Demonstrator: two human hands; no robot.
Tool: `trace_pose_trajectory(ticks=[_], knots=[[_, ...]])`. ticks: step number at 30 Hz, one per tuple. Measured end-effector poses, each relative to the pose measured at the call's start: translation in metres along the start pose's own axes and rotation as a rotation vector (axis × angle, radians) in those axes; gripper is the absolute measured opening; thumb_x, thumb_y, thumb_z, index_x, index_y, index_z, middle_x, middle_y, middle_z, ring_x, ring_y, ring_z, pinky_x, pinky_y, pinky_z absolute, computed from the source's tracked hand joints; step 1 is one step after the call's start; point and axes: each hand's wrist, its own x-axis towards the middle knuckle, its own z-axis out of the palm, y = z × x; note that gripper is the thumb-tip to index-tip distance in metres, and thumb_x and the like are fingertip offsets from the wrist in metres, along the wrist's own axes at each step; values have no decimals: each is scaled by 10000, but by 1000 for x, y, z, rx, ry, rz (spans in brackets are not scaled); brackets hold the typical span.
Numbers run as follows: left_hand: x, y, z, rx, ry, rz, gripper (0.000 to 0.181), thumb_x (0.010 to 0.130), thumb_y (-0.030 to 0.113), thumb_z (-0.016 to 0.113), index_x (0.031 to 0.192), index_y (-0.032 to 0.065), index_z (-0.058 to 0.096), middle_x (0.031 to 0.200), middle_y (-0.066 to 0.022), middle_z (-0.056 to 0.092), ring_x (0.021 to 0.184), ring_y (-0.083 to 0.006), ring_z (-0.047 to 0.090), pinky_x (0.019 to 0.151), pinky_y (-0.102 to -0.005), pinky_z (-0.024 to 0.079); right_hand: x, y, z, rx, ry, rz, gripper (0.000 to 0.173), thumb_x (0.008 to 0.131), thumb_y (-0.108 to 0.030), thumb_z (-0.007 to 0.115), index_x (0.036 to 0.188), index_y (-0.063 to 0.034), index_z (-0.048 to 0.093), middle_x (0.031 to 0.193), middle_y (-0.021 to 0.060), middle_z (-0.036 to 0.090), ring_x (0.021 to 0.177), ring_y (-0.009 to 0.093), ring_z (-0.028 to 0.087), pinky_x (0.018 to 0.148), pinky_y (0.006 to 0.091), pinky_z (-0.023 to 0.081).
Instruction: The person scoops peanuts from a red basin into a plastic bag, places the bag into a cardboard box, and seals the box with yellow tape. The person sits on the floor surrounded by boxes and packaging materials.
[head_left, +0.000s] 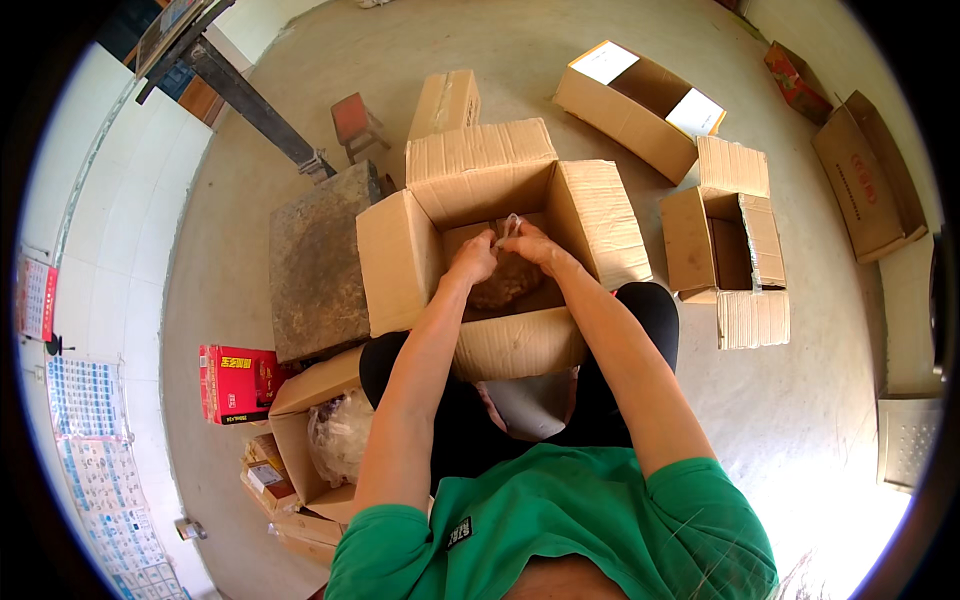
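A cardboard box (480, 154) stands between my knees with its flaps folded outward. Inside it lies a clear plastic bag (506, 285) with brownish contents. My left hand (475, 256) and my right hand (531, 244) meet over the bag, and both pinch its gathered, twisted neck (512, 225). The fingertips partly hide the grip. Whatever lies under the bag is hidden.
Left of the box is a dark square slab table (319, 262). A red carton (236, 384) and a box (289, 409) holding a plastic bag (341, 435) stand nearer me. Open boxes (686, 240) (622, 116) sit right, a stool (354, 120) beyond.
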Motion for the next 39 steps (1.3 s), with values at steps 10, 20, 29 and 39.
trace_pose_trajectory(ticks=[10,20,29,39], knots=[[3,-1,-5,-199,51,-128,535,830,462,689,1082,6,567,1179,-248,616,1147,-382,581,957,-429,447,3,10,0,-331,-34,185,284,882,-248,626,1063,-47,712,1052,172,709,1005,266,659,853,381,491],[-5,-7,1,67,-100,185,344,820,233,692,1099,80,561,1129,-225,634,1086,-398,596,887,-456,477,4,9,-2,-423,-93,220,343,870,-293,596,1045,-27,722,1086,192,697,1002,294,658,875,398,488],[5,-23,9,80,-29,-11,318,927,208,471,1175,83,626,1183,-231,632,1117,-397,594,934,-454,470,-19,-10,12,-313,82,-158,378,817,-242,646,1147,-60,678,1168,200,665,1127,335,604,958,389,456],[8,-8,2,12,-5,-27,426,892,230,554,1275,48,516,1279,-238,571,1184,-402,545,984,-442,444,0,14,1,-535,-117,-55,256,862,-243,601,954,-27,703,937,216,692,896,345,662,790,444,497]])
